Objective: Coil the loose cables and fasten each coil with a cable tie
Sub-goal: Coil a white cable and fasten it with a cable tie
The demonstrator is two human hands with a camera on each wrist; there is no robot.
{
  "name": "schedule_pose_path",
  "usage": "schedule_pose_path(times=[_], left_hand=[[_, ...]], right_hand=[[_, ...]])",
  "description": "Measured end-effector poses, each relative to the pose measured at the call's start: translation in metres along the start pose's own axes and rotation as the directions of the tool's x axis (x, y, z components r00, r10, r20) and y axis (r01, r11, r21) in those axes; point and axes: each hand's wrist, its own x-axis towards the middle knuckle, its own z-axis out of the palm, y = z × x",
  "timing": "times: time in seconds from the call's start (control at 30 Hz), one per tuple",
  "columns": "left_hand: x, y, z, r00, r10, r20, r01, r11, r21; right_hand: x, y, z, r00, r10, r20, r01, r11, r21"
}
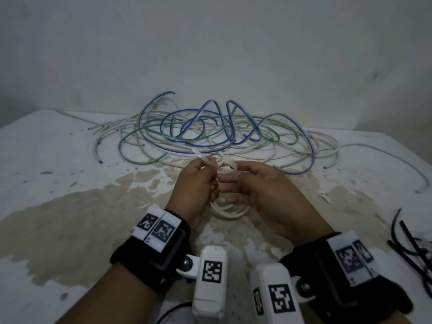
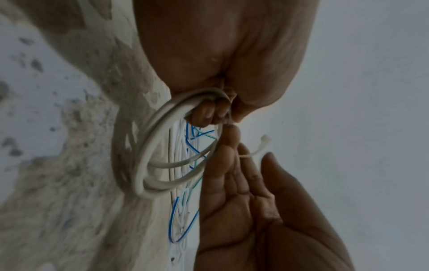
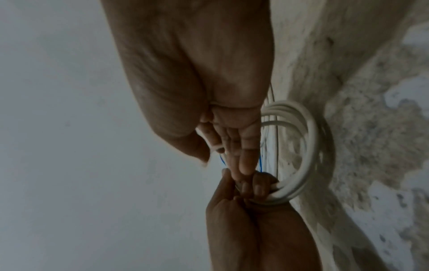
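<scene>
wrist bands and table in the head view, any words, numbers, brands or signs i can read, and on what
No readable words, numbers or brand names in any view.
Left wrist band: white blocks with black-and-white square code markers, patterns only, no letters.
Right wrist band: the same kind of markers, no letters.
White coil, cable tie, loose cables: any print is too small or blurred to tell.

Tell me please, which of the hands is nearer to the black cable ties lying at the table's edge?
Right. The right hand works at the white coil in the middle, on the side toward the black cable ties; the left hand is on the coil's far side from them.
</scene>
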Motion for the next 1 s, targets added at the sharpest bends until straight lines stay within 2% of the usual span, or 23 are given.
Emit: schedule_pose_path(times=[0.07, 0.13, 0.17, 0.2, 0.27, 0.4, 0.57, 0.73, 1.0], left_hand=[[0.001, -0.001, 0.000, 1.000, 0.002, 0.003, -0.002, 0.999, 0.043], [0.001, -0.001, -0.001, 1.000, 0.018, -0.007, -0.017, 0.993, 0.113], [0.001, -0.001, -0.001, 0.999, 0.032, -0.011, -0.030, 0.989, 0.147], [0.001, -0.001, -0.001, 0.999, 0.040, -0.012, -0.037, 0.983, 0.178], [-0.001, 0.001, -0.002, 0.999, 0.053, -0.008, -0.050, 0.974, 0.220], [-0.003, 0.004, -0.002, 0.996, 0.085, 0.018, -0.086, 0.947, 0.308], [-0.007, 0.006, 0.000, 0.991, 0.131, 0.041, -0.137, 0.921, 0.364], [-0.011, 0.007, 0.003, 0.978, 0.208, 0.012, -0.186, 0.848, 0.496], [-0.012, 0.006, 0.000, 0.959, 0.281, 0.040, -0.256, 0.796, 0.549]], right_hand=[[-0.002, 0.003, -0.002, 0.993, -0.119, 0.003, 0.115, 0.956, -0.269], [-0.001, 0.007, -0.005, 0.954, -0.299, 0.014, 0.249, 0.767, -0.591], [0.001, 0.009, -0.006, 0.920, -0.391, 0.036, 0.307, 0.659, -0.687], [0.002, 0.010, -0.005, 0.882, -0.467, 0.061, 0.359, 0.585, -0.727], [0.004, 0.012, -0.004, 0.825, -0.558, 0.091, 0.433, 0.521, -0.736], [0.002, 0.012, 0.000, 0.811, -0.578, 0.087, 0.474, 0.563, -0.677], [0.005, 0.015, 0.001, 0.778, -0.627, -0.042, 0.487, 0.644, -0.589], [0.006, 0.016, 0.001, 0.685, -0.727, -0.044, 0.506, 0.518, -0.690], [0.009, 0.017, 0.000, 0.617, -0.786, -0.038, 0.514, 0.439, -0.737]])
